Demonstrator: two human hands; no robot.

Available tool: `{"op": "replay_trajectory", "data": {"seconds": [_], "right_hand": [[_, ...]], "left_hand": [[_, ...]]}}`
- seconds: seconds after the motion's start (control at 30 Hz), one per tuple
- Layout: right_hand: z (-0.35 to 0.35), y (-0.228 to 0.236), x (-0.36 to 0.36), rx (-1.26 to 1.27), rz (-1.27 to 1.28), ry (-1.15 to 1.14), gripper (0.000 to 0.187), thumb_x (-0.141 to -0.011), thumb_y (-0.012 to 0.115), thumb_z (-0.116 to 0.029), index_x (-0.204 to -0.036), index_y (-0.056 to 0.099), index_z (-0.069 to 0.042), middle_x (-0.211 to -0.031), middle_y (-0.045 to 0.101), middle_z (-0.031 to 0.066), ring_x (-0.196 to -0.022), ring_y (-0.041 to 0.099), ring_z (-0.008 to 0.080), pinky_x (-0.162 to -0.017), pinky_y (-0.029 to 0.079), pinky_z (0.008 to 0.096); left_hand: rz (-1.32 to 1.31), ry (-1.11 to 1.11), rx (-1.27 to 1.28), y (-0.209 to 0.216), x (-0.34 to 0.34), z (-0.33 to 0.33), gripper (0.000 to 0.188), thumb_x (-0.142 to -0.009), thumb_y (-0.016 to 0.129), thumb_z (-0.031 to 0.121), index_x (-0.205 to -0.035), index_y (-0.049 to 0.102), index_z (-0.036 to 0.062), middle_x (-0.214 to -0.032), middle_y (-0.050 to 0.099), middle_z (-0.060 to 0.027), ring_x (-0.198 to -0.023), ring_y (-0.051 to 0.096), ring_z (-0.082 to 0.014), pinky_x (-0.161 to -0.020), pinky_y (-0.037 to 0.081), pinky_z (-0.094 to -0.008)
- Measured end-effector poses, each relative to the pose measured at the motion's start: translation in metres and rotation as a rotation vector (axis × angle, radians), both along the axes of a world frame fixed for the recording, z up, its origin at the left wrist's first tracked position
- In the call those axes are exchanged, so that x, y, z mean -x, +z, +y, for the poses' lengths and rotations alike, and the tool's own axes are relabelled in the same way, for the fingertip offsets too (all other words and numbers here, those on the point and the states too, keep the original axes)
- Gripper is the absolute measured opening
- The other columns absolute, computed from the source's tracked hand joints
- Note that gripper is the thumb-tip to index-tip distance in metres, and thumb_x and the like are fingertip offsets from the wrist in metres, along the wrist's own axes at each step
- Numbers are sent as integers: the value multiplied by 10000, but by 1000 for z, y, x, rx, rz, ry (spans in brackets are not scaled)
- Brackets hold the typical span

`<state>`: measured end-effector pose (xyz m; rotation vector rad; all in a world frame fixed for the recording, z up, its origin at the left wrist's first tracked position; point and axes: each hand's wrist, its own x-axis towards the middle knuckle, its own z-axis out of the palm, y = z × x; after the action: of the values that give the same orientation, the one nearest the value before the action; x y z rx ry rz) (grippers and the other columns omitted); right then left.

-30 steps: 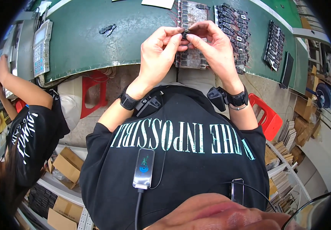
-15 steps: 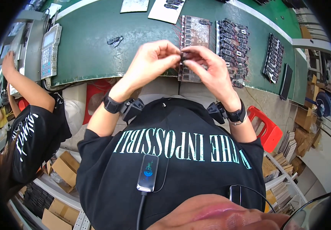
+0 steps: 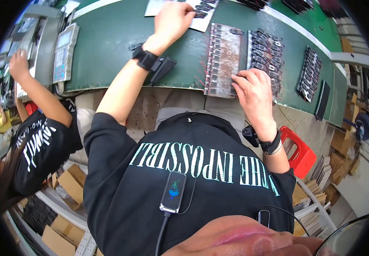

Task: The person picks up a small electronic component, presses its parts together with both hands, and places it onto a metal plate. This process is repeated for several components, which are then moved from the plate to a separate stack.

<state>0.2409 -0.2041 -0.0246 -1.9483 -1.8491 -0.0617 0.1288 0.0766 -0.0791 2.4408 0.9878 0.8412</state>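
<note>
My left hand (image 3: 174, 21) reaches far out over a white board (image 3: 201, 24). Its thumb and fingers close at the small black parts (image 3: 202, 9) lying there, seemingly pinching one. My right hand (image 3: 255, 91) rests at the near right edge of a mottled metal plate (image 3: 228, 53). Its thumb and fingertips come together over something dark, too small to make out. Along the plate's left edge runs a row of small black parts (image 3: 214, 53) with thin red wires. One more black part (image 3: 236, 31) sits at its far right corner.
Beside the plate, a board (image 3: 265, 55) carries many wired black parts; farther right lies another filled strip (image 3: 309, 72). A grey keypad device (image 3: 65, 53) stands left on the green table (image 3: 107, 51). Another person (image 3: 43, 132) works at left. A red stool (image 3: 297, 151) is at right.
My hands were together over the plate's left side. They have parted: the left has gone away to the white board, the right has shifted to the plate's right edge.
</note>
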Motion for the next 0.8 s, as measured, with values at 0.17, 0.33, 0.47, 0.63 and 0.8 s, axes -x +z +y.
{"op": "replay_trajectory", "data": {"seconds": [0.17, 0.33, 0.47, 0.63, 0.8], "right_hand": [[3, -1, 3, 18, 7, 43, 200, -781, 744, -52, -979, 716, -52, -1004, 660, 64, -1022, 591, 276, -934, 444, 402], [9, -1, 4, 103, 18, 22, 185, -799, 724, -39, -978, 677, -38, -995, 656, 90, -1021, 591, 293, -927, 447, 402], [16, 2, 5, 202, -12, -6, 209, -810, 709, -37, -1007, 640, -35, -978, 650, 117, -1005, 589, 319, -917, 450, 403], [14, 1, -4, 281, 48, -39, 203, -863, 696, -52, -1043, 607, -26, -975, 665, 107, -917, 624, 274, -875, 471, 363], [24, 23, -1, 116, 838, -269, 159, -929, 669, -83, -1055, 604, -12, -1011, 682, 78, -865, 643, 168, -829, 496, 304]], "left_hand": [[-3, -6, -269, 5, 7, -9, 160, -853, 673, 164, -925, 708, 26, -865, 711, -176, -836, 692, -336, -754, 544, -423], [-103, 10, -426, 16, 58, -34, 100, -843, 705, 147, -915, 738, 86, -913, 717, -43, -904, 667, -193, -777, 549, -332], [-27, 134, -352, 25, 123, -40, 105, -826, 690, 123, -918, 737, 98, -901, 696, -61, -977, 624, -270, -822, 540, -373], [303, 209, -293, 16, 158, -35, 133, -857, 671, 124, -978, 722, 97, -953, 673, -65, -988, 624, -273, -837, 540, -380], [289, 112, -259, 17, 164, -24, 182, -866, 673, 148, -1038, 701, 96, -979, 659, -80, -997, 620, -270, -839, 538, -388]]}}
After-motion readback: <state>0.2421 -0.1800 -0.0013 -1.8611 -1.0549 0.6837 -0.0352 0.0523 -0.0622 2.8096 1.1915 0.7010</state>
